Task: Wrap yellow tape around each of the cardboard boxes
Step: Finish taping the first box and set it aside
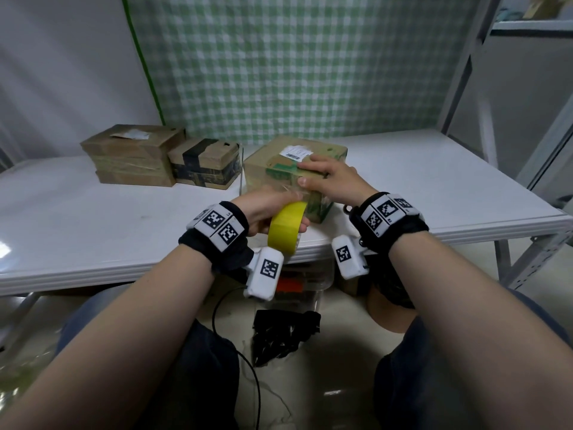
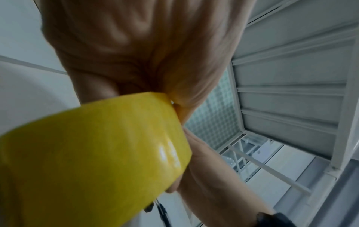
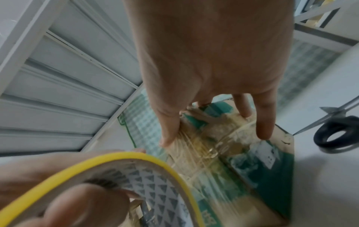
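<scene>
Your left hand (image 1: 263,212) holds the big round roll of yellow sticky tape (image 1: 285,229), with your fingers curled through the hole and your thumb on the outside. The roll stands on its edge just past the near rim of the flat white table (image 1: 434,187), at about 7 o'clock from the brown cardboard box with green print and a white label (image 1: 279,169). Your right hand (image 1: 331,178) lies on that box, fingers straight and flat on top, thumb pressed on the near corner. In the right wrist view a clear, shiny strip already sits on the box under your fingers (image 3: 169,130). A pair of black-handled metal scissors (image 3: 338,132) lies on the table just beside the box, at about 3 o'clock. Two more boxes sit at about 10 o'clock, touching each other: a small brown box with black tape (image 1: 206,164) and a wider plain brown box (image 1: 133,155).
</scene>
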Demonstrator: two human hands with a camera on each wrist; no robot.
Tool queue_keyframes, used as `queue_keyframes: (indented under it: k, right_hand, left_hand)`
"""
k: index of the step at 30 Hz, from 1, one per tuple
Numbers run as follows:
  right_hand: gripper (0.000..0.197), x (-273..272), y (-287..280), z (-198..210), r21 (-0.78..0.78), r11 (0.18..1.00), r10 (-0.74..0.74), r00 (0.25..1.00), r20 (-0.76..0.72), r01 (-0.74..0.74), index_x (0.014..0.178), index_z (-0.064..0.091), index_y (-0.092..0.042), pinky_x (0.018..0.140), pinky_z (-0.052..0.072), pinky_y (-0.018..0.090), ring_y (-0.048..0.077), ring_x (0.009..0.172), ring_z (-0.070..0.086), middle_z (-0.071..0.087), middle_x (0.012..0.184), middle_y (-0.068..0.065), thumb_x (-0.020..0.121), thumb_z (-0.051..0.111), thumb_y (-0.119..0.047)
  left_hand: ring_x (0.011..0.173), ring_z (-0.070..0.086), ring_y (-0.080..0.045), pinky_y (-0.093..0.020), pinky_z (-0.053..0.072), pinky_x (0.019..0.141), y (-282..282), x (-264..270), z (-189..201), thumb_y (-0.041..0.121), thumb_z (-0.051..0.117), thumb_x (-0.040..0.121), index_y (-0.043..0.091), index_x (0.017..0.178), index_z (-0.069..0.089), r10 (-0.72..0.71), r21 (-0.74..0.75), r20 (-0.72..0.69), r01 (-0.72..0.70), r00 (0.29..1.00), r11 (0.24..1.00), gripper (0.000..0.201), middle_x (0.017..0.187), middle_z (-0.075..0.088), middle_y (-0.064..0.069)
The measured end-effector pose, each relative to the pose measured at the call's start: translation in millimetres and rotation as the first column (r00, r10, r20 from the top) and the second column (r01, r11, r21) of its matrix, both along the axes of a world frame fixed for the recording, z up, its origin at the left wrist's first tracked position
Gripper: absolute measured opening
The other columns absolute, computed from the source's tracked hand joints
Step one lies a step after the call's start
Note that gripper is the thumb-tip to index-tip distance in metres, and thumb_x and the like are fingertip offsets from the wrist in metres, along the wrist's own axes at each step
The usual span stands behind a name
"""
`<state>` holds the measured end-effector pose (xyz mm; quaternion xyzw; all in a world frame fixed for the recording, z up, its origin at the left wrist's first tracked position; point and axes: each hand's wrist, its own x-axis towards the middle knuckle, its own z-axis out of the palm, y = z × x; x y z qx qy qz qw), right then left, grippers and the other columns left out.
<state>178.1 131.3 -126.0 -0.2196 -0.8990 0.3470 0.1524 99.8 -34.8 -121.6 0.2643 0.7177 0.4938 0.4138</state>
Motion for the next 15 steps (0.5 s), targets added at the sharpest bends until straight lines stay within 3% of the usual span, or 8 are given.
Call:
queue_keyframes:
  k: [3,5,6,7,10,12,14,15]
  right_hand:
    - [0.048,-5,5,-1,-0.033,0.999,0.024,1.000,0.007,-0.023,0.115,0.064,-0.063,0.124,0.019,0.044,0.024,0.147,0.031,0.039,0.157,-0.017,0.068,0.070,-0.073]
    - [0.042,-10,15,-6,-0.053,0.997,0.050,0.999,0.005,-0.050,0.098,0.061,-0.074,0.124,0.020,0.046,0.022,0.148,0.030,0.038,0.157,-0.018,0.057,0.066,-0.080]
    - [0.041,-10,16,-6,-0.062,0.996,0.066,0.998,0.006,-0.066,0.097,0.061,-0.074,0.125,0.020,0.047,0.021,0.149,0.030,0.038,0.158,-0.018,0.057,0.067,-0.080]
    - [0.043,-9,15,-3,-0.069,0.995,0.077,0.997,0.004,-0.076,0.104,0.063,-0.071,0.125,0.020,0.046,0.020,0.149,0.030,0.037,0.159,-0.016,0.061,0.070,-0.077]
    - [0.050,-5,11,5,-0.078,0.992,0.098,0.995,-0.013,-0.098,0.133,0.064,-0.041,0.125,0.024,0.040,0.016,0.149,0.031,0.034,0.162,-0.008,0.085,0.077,-0.047]
    - [0.049,-6,16,4,-0.086,0.990,0.112,0.993,-0.032,-0.114,0.139,0.062,-0.028,0.118,0.033,0.026,0.015,0.149,0.031,0.031,0.164,-0.002,0.092,0.074,-0.033]
    - [0.049,-7,19,3,-0.077,0.988,0.131,0.991,-0.040,-0.133,0.142,0.059,-0.022,0.088,0.041,0.001,0.016,0.149,0.032,0.029,0.165,0.001,0.095,0.071,-0.027]
    - [0.049,-7,20,3,-0.077,0.988,0.133,0.990,-0.046,-0.137,0.143,0.058,-0.021,0.075,0.039,-0.002,0.016,0.149,0.032,0.028,0.165,0.001,0.096,0.070,-0.026]
  left_hand:
    - [0.066,0.072,-0.015,-0.036,0.057,0.083,2,-1,2,0.038,0.045,0.108,0.008,0.112,0.062,-0.023,-0.088,0.021,0.025,0.999,0.996,0.035,0.081,0.076,-0.007]
    - [0.062,0.072,-0.013,-0.030,0.060,0.070,4,0,3,0.038,0.042,0.109,0.009,0.111,0.062,-0.024,-0.134,0.040,0.029,0.999,0.991,0.035,0.077,0.075,-0.005]
    - [0.060,0.071,-0.012,-0.027,0.060,0.063,4,0,3,0.038,0.042,0.109,0.009,0.111,0.062,-0.017,-0.144,0.042,0.023,0.999,0.989,0.035,0.075,0.075,-0.004]
    - [0.058,0.071,-0.011,-0.025,0.059,0.056,4,1,4,0.037,0.042,0.109,0.009,0.111,0.062,-0.010,-0.148,0.040,0.016,0.999,0.989,0.035,0.074,0.075,-0.004]
    - [0.053,0.070,-0.011,-0.022,0.056,0.045,6,4,5,0.034,0.041,0.110,0.008,0.108,0.062,0.005,-0.141,0.038,0.000,0.999,0.990,0.033,0.069,0.074,-0.004]
    - [0.054,0.070,-0.012,-0.024,0.059,0.050,7,5,4,0.034,0.041,0.110,0.008,0.108,0.062,0.009,-0.125,0.039,-0.004,0.999,0.992,0.033,0.069,0.074,-0.004]
    - [0.061,0.072,-0.013,-0.031,0.061,0.070,9,6,1,0.036,0.042,0.109,0.009,0.113,0.062,0.001,-0.096,0.036,0.002,0.999,0.995,0.033,0.075,0.076,-0.004]
    - [0.065,0.073,-0.015,-0.037,0.060,0.083,10,7,-1,0.036,0.043,0.109,0.009,0.115,0.061,-0.007,-0.074,0.035,0.009,0.999,0.997,0.033,0.079,0.076,-0.004]
